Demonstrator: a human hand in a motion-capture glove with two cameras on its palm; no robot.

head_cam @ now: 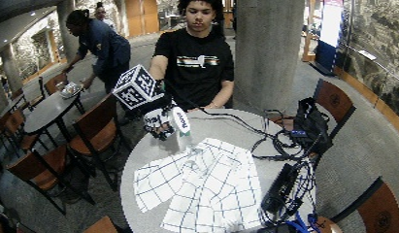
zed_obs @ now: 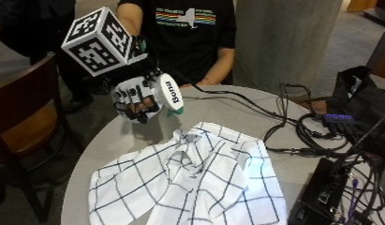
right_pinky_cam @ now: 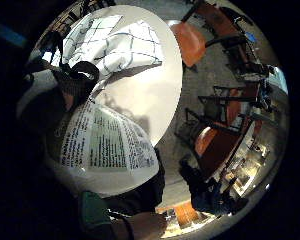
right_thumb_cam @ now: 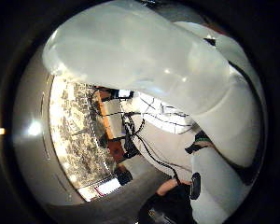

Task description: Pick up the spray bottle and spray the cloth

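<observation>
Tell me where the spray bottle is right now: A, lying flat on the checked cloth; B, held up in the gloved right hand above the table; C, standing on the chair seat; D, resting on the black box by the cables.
B: in the outside view the gloved right hand has its fingers curled round the white spray bottle, lifted clear of the table and off to one side of the checked cloth.
</observation>
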